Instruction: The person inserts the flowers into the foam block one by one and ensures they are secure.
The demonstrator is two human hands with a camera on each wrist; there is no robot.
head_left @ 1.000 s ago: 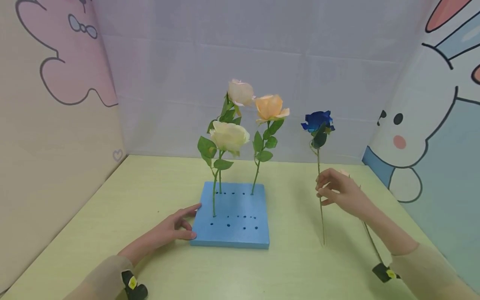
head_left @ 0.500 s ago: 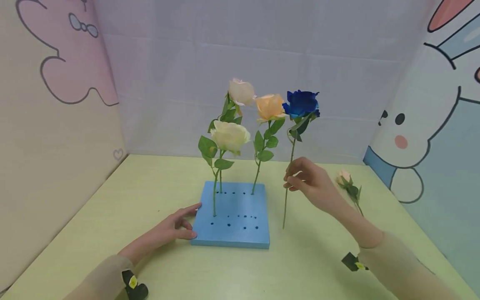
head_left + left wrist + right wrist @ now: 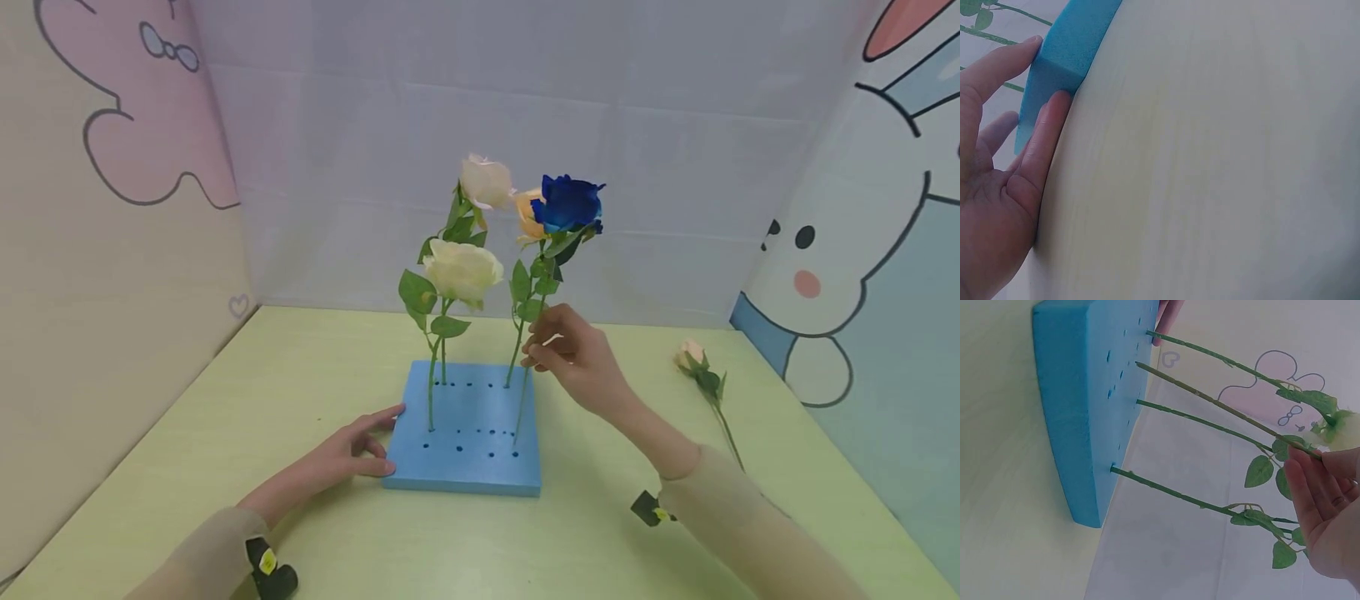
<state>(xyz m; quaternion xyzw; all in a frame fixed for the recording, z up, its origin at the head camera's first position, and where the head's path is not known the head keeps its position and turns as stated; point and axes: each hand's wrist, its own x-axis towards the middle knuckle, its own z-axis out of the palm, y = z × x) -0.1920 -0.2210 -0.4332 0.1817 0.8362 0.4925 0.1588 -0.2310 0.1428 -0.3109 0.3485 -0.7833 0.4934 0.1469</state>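
Rose (image 3: 567, 204), deep blue, pinched by its stem over a holed blue block (image 3: 465, 471).

Only in the head view do we see the blue bloom, partly covering an orange rose (image 3: 527, 218) at the block's 1 o'clock, and a loose pale rose (image 3: 708, 383) toward 3. The right wrist view shows us the bare stem gripped between thumb and fingers of the right hand (image 3: 573, 362), its tip near the block's 4 o'clock; whether it touches, we cannot tell. The left hand (image 3: 345, 450) comes in from 8 o'clock, index finger extended, fingertip and thumb against the block's edge. A white rose (image 3: 463, 271) stands at 9, a pinkish rose (image 3: 486, 183) at 11. The table (image 3: 315, 375) is pale yellow-green; a greyish-lilac backdrop (image 3: 375, 167) rises at 12, a cartoon rabbit (image 3: 840, 217) at 2.
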